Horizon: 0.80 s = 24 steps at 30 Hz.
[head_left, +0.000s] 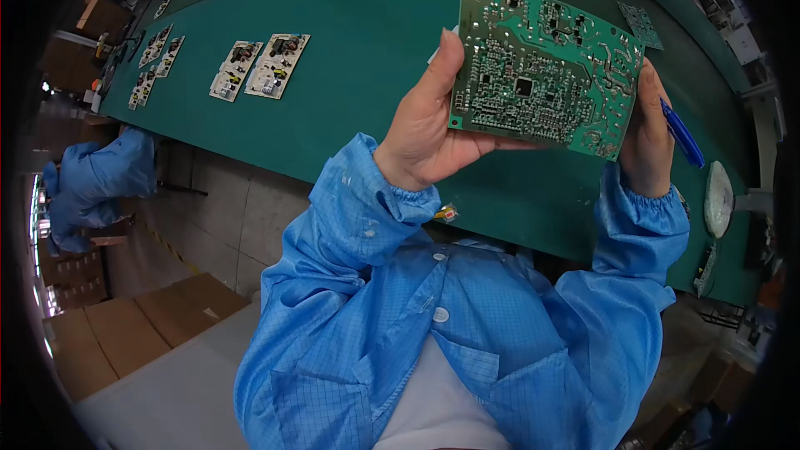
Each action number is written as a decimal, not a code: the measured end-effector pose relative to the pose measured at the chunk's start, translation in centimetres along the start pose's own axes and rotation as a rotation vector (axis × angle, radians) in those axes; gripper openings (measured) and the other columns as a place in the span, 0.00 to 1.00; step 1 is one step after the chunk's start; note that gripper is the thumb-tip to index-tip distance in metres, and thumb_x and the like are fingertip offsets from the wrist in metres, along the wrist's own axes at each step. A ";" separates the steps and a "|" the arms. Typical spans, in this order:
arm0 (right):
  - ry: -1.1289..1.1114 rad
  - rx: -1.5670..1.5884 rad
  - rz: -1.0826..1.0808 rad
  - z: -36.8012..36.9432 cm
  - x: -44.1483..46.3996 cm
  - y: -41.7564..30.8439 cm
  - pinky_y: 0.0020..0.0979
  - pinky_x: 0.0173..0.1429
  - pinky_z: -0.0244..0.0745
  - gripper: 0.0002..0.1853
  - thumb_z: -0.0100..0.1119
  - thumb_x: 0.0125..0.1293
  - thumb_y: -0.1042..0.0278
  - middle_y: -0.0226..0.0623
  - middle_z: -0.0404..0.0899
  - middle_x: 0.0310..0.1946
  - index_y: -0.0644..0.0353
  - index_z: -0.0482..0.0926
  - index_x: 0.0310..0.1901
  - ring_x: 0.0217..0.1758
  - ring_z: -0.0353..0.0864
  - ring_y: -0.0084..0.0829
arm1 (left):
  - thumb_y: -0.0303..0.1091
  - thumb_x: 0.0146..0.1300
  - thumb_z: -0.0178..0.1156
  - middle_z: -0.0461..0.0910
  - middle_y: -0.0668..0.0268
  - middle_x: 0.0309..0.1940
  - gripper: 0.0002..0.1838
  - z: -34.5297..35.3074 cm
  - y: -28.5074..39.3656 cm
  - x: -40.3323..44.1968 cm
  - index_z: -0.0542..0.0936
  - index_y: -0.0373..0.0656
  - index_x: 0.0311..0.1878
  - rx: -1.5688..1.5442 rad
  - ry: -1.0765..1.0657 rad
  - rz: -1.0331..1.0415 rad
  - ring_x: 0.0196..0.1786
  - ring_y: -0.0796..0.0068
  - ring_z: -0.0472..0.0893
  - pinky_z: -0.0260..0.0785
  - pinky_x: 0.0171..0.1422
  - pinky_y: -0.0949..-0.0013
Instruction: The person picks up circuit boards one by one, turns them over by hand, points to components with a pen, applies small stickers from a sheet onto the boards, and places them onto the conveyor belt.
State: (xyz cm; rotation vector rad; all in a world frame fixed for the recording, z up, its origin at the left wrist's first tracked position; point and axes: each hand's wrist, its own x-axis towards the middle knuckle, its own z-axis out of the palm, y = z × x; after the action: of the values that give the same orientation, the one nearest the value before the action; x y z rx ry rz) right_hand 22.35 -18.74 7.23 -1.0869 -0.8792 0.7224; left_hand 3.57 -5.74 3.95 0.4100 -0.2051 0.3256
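Grasping the circuit board (542, 71) by opposite edges between left fingers (445, 62) and right fingers (649, 90), above the desk (375, 33). Could drop it through a loosened grip, or scratch it with the blue pen (683, 135) beside right fingers.

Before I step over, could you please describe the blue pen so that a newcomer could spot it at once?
Find the green table, then the large circuit board raised above it between the left hand and right hand. On the right hand's outer side, the blue pen slants downward. It is slim, and a darker blue than the sleeve below.
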 end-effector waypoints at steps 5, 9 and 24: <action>0.004 -0.014 0.006 0.4 -0.2 -0.1 0.23 0.48 0.70 0.21 0.42 0.73 0.56 0.34 0.79 0.43 0.66 0.71 0.54 0.43 0.77 0.21 | 0.63 0.67 0.31 0.63 0.51 0.64 0.37 -0.7 0.2 -0.1 0.55 0.44 0.69 -0.038 -0.031 -0.030 0.64 0.48 0.66 0.62 0.62 0.37; -0.001 -0.052 0.003 0.8 -0.4 0.1 0.22 0.45 0.70 0.20 0.44 0.72 0.54 0.31 0.78 0.40 0.64 0.72 0.52 0.41 0.77 0.19 | 0.65 0.66 0.32 0.60 0.50 0.66 0.39 -2.0 0.3 -0.3 0.54 0.44 0.70 -0.139 -0.122 -0.054 0.65 0.45 0.64 0.59 0.63 0.34; -0.037 -0.085 0.012 1.4 -0.8 0.1 0.20 0.47 0.69 0.20 0.50 0.69 0.51 0.28 0.77 0.36 0.61 0.73 0.50 0.39 0.75 0.17 | 0.63 0.67 0.37 0.52 0.44 0.68 0.37 -4.0 0.6 -1.3 0.55 0.46 0.70 -0.326 -0.071 -0.043 0.67 0.32 0.55 0.50 0.58 0.20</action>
State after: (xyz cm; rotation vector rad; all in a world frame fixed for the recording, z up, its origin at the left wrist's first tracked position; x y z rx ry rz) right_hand 20.71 -18.77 7.27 -1.1586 -0.9429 0.7224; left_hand 2.71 -3.87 0.21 0.1038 -0.3132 0.2305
